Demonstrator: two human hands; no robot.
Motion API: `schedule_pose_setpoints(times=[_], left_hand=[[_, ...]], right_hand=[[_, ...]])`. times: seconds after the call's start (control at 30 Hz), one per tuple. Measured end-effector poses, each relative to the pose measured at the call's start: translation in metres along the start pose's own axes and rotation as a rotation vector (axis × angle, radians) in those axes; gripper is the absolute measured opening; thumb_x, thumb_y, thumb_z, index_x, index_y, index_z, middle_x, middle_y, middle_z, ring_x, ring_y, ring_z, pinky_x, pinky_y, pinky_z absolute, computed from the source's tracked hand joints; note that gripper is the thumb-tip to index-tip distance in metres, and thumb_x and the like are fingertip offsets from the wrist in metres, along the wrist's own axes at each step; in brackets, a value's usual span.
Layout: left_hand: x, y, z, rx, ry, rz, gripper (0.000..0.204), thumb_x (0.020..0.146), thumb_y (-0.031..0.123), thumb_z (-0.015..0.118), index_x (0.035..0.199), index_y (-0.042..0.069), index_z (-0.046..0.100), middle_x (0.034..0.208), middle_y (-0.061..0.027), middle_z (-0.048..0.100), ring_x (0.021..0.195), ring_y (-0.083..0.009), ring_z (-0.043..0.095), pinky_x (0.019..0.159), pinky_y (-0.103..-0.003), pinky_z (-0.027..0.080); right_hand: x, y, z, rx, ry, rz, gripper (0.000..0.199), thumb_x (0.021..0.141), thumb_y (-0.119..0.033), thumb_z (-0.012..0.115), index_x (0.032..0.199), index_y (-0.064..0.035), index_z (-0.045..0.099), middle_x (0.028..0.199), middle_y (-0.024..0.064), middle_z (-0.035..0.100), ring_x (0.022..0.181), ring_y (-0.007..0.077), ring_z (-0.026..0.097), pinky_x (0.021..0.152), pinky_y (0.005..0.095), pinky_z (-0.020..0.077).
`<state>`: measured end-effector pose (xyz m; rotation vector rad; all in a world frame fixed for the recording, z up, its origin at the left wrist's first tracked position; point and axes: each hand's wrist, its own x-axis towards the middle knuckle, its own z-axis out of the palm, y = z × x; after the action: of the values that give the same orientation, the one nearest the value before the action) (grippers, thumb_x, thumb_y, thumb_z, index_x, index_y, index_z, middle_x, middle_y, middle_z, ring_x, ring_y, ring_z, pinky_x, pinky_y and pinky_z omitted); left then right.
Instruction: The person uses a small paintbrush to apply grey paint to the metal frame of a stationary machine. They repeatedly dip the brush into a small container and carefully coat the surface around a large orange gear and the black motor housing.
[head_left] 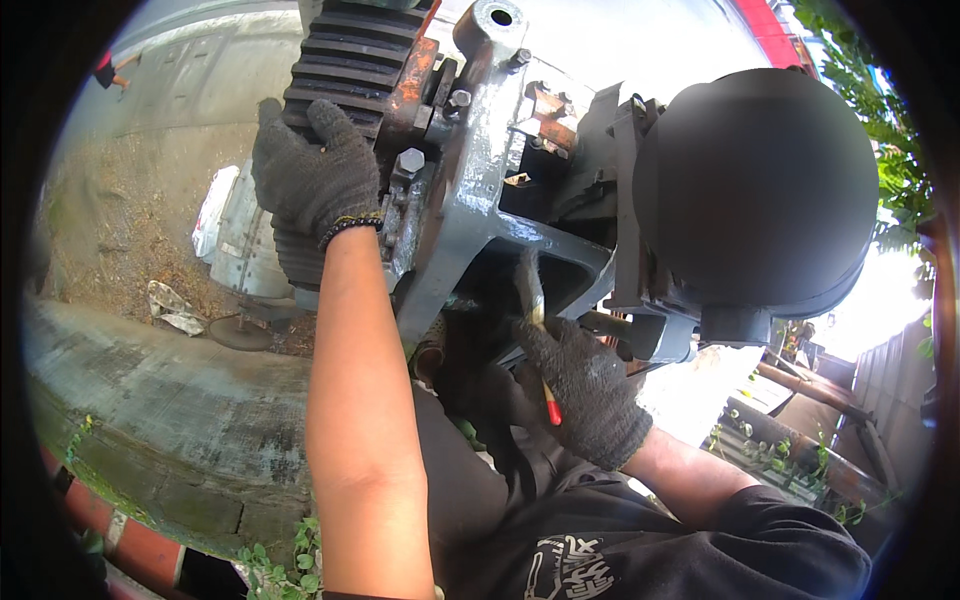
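Note:
My left hand (315, 165), in a dark grey knit glove with a beaded bracelet at the wrist, rests on a black ribbed housing (350, 55). Its thumb and fingers are apart, and it grips nothing. In my right hand (590, 390), gloved the same way, is a slim paintbrush (536, 300) with a red-tipped handle. The brush points up, its greyish head at an opening in the glossy grey metal frame (455, 235). Whether the bristles touch the metal I cannot tell. Hex bolts, including a large bolt (409, 161), stand between the ribbed housing and the frame.
A big dark rounded drum (755, 190) is mounted on the frame's right side. Below left runs a concrete ledge (170, 400); beyond it lie dirt and a crumpled whitish scrap (175, 308). Plants and pipes are at lower right. Another person (112, 72) shows partly at far left.

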<state>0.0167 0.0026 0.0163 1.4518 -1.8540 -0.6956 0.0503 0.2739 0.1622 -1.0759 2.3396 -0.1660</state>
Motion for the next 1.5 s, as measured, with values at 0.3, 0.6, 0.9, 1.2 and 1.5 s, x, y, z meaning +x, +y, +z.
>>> schedule_pose_setpoints(times=[0.3,0.6,0.9,1.2,1.5], left_hand=[[0.006,-0.006,0.007,0.044,-0.037,0.013,0.059,0.093,0.035,0.061,0.138,-0.003,0.056,0.111,-0.0251,0.071,0.107,-0.0444,0.067,0.090,-0.053,0.054],[-0.003,0.004,0.008,0.056,-0.039,0.032,0.055,0.098,0.037,0.052,0.135,-0.003,0.057,0.115,-0.0264,0.067,0.107,-0.0431,0.067,0.092,-0.052,0.054],[0.003,-0.031,0.028,0.126,0.146,0.371,0.055,0.097,0.042,0.047,0.125,-0.003,0.063,0.115,-0.0255,0.068,0.104,-0.0406,0.069,0.089,-0.048,0.055],[0.011,-0.035,0.027,-0.027,0.135,0.396,0.046,0.094,0.040,0.054,0.112,0.000,0.066,0.110,-0.0228,0.070,0.101,-0.0419,0.067,0.088,-0.051,0.050],[0.000,-0.031,0.022,-0.065,0.112,0.338,0.063,0.092,0.049,0.064,0.131,0.000,0.062,0.117,-0.0221,0.070,0.110,-0.0399,0.067,0.094,-0.050,0.051]], right_hand=[[-0.035,0.020,0.010,0.351,0.096,-0.130,0.042,0.088,-0.015,0.071,0.128,-0.0036,0.066,0.116,0.0244,0.066,0.103,0.0425,0.066,0.087,0.0498,0.0549],[-0.054,0.058,0.041,0.412,0.326,-0.101,0.040,0.086,-0.011,0.072,0.124,-0.0022,0.068,0.111,0.0229,0.067,0.097,0.0413,0.068,0.081,0.0480,0.0552],[-0.061,0.076,0.117,0.610,0.471,0.018,0.041,0.083,-0.007,0.074,0.123,-0.0023,0.067,0.117,0.0221,0.067,0.108,0.0444,0.065,0.091,0.0498,0.0533],[-0.045,0.078,0.187,0.517,0.682,0.037,0.041,0.084,-0.013,0.073,0.124,-0.0044,0.070,0.126,0.0206,0.069,0.119,0.0431,0.064,0.102,0.0501,0.0507],[-0.048,0.067,0.215,0.557,0.723,0.033,0.043,0.082,-0.013,0.077,0.124,-0.0038,0.069,0.120,0.0203,0.071,0.113,0.0444,0.065,0.099,0.0519,0.0510]])
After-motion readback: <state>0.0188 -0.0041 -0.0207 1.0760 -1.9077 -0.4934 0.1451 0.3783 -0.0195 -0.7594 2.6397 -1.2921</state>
